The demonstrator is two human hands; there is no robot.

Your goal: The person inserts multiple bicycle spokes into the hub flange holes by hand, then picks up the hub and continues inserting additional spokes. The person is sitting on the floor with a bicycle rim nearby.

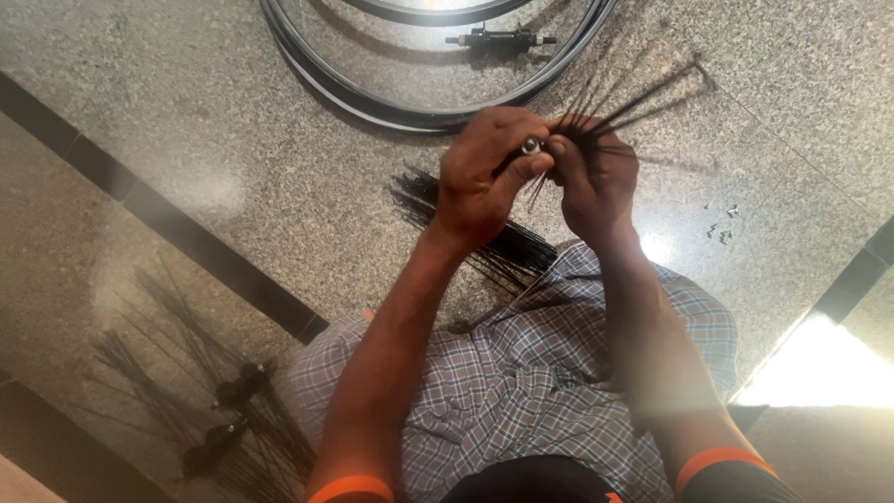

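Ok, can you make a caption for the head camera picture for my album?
Two hands, left hand and right hand, work a wheel hub and black spokes above a bicycle rim on a stone floor.

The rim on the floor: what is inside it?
Inside the rim lies a black hub on the stone floor. A second rim shows partly; the frame edge cuts off the rest.
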